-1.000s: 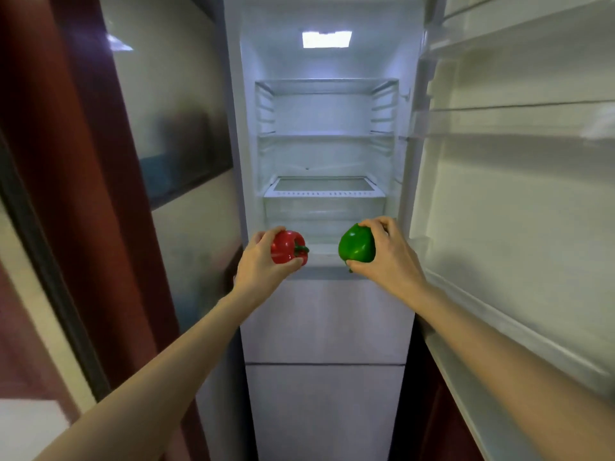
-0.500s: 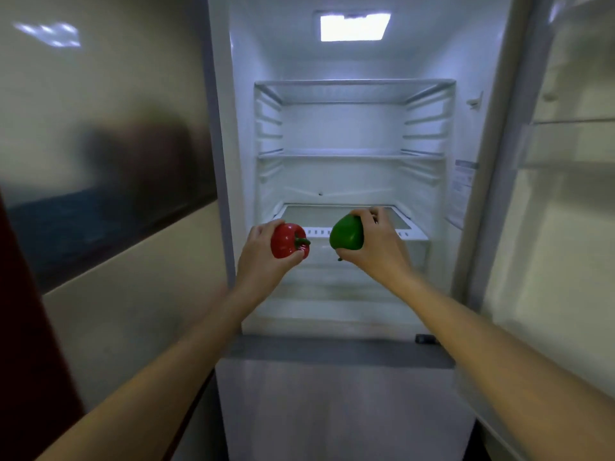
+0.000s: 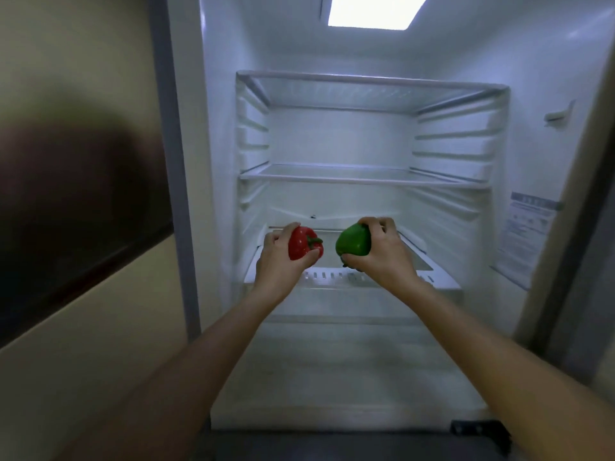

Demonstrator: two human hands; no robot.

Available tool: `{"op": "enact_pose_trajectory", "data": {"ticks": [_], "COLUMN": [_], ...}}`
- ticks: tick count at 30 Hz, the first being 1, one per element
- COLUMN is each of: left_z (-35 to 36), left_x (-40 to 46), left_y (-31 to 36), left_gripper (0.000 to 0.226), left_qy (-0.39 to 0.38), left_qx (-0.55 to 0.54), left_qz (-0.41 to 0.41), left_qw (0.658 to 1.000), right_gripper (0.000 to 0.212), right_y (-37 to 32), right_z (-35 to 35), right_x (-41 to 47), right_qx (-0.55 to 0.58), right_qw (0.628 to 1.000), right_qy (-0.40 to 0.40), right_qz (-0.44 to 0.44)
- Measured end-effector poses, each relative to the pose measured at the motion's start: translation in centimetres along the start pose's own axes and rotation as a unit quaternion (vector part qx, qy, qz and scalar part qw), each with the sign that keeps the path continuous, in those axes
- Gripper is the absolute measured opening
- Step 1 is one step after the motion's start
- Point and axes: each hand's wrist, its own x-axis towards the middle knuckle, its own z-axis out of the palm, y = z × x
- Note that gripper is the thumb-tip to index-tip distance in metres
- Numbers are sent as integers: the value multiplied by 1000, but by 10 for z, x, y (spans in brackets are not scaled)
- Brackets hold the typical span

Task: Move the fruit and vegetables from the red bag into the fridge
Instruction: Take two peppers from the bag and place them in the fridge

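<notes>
Both arms reached forward into the open fridge [image 3: 216, 194], whose white interior was lit by a ceiling lamp [image 3: 372, 10]. The left hand [image 3: 279, 261] held a red bell pepper [image 3: 301, 246], its fingers [image 3: 278, 236] curled round the far side and the thumb pressed under it, the green stem turned toward the right. The right hand [image 3: 382, 254] gripped a green bell pepper [image 3: 354, 242] from above, fingers wrapped over its top and the thumb beneath. The two peppers sat near each other, not touching, both held in the air above the cover of the bottom drawer [image 3: 366, 281]. Whether either pepper touched that cover could not be told. Above them ran a glass shelf [image 3: 359, 178], and higher up a second shelf [image 3: 366, 83]. A printed label [image 3: 525, 224] was stuck on the right inner wall. To the left of the fridge stood a beige wall with a dark panel [image 3: 73, 211]
</notes>
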Motion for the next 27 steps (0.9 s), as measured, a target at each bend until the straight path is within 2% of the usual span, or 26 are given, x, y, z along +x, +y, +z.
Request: {"op": "enact_pose_trajectory", "data": {"ticks": [4, 9, 18, 23, 27], "left_z": [17, 31, 55, 64, 65], "left_x": [32, 62, 109, 118, 119], "left_y": [-8, -25, -44, -54, -55], "left_gripper": [61, 65, 64, 61, 54], "left_qy": [8, 22, 0, 27, 62], "left_qx": [10, -30, -43, -2, 94], "left_qz": [-22, -47, -168, -163, -104], "left_qw": [1000, 998, 985, 986, 988], "right_gripper": [74, 69, 69, 69, 69], "right_y": [10, 30, 46, 54, 57], "right_z": [14, 24, 50, 58, 60], "right_x": [34, 62, 96, 103, 103], "right_qx": [15, 42, 59, 61, 59], "right_qw": [1000, 999, 997, 997, 996], "right_qy": [-17, -12, -53, -55, -60], "right_qz": [16, -21, -7, -7, -4]}}
